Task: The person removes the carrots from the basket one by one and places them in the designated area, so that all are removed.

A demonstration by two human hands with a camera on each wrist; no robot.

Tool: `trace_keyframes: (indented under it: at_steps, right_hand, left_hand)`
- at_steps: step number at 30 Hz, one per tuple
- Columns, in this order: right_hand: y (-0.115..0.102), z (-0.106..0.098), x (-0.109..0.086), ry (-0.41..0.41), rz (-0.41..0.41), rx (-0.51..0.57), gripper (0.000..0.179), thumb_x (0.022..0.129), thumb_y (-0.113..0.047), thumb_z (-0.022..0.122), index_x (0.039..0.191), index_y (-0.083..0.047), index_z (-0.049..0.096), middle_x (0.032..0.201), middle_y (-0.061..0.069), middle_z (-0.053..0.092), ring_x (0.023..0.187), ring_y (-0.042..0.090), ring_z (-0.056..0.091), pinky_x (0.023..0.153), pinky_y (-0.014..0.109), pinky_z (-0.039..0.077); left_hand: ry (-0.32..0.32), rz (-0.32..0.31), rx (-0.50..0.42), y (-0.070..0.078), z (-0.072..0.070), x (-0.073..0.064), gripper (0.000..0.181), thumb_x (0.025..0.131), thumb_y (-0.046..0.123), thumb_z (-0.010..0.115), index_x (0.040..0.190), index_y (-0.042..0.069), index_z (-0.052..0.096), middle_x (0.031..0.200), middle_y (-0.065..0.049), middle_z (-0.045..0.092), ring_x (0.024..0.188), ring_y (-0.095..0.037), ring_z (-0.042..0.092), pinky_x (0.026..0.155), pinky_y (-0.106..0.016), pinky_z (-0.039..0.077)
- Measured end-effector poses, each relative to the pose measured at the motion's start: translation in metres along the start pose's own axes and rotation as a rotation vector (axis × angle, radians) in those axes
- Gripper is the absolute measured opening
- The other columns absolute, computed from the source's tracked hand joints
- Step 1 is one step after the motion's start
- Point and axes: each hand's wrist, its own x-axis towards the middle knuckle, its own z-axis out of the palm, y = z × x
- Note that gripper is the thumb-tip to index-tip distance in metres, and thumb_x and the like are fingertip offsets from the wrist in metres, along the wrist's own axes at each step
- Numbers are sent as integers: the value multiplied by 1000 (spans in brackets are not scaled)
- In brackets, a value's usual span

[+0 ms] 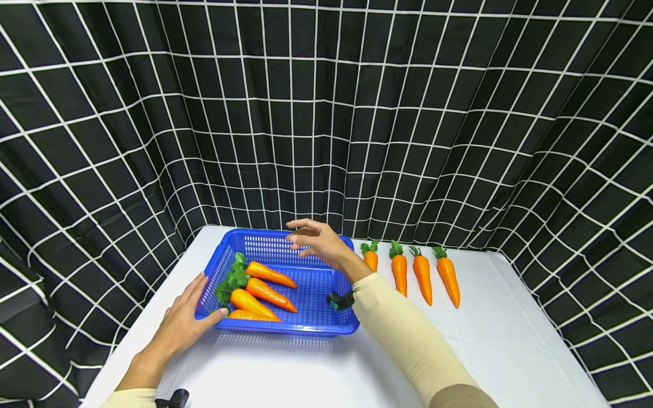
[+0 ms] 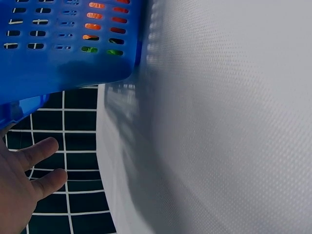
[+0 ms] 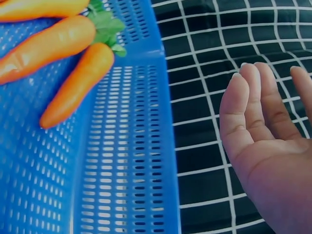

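A blue perforated plastic basket point(image 1: 311, 328) sits on the white table. Several orange carrots with green tops lie side by side in its left half, among them a glossy carrot point(image 1: 271, 294); their tips point right. My left hand point(image 1: 178, 326) is at the basket's left end, its thumb at the front rim near the corner and its fingers stretched along the outer side. Above the back part of the basket, my right hand point(image 1: 317, 242) holds nothing, with its fingers loosely bent. The right wrist view shows that hand point(image 3: 265, 131) beyond the basket wall point(image 3: 122, 161).
Right of the basket, several more carrots stand in a row on the white cloth, tops toward the back; the rightmost carrot point(image 1: 449, 280) is one. My right forearm partly covers the nearest carrot point(image 1: 371, 259). A black curtain point(image 1: 316, 113) with white grid lines encloses the table's back and sides.
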Motion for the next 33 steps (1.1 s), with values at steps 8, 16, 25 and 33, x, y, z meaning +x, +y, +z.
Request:
trace_keyframes:
  at_steps: [8,16,25,33]
  right_hand:
    - [14,6,14,-46,33,-57,44,94,-10,63,135,0,52,124,29,55,109,51,53,89,60,45]
    - [26,11,23,-66,55,-122,44,93,-13,65,135,-3,54,126,24,56,105,38,60,86,53,49]
    - [43,16,35,-102,110,-224,49,91,-22,68,137,-8,55,131,16,55,107,24,60,89,56,47]
    - [54,20,41,-129,126,-248,48,92,-18,67,137,-6,54,127,15,59,107,27,61,87,49,50]
  left_hand:
    - [13,6,1,1,0,1,91,85,52,66,150,1,27,155,-18,22,124,-51,35,91,-69,27]
    - [16,11,11,1,0,-1,90,85,50,67,150,0,29,155,-19,23,123,-51,36,91,-69,28]
    - [15,-2,17,-1,1,1,91,85,52,66,150,1,29,155,-19,22,123,-53,36,91,-70,28]
    - [20,-2,21,0,1,0,90,84,50,68,149,1,30,155,-18,23,124,-50,36,91,-69,28]
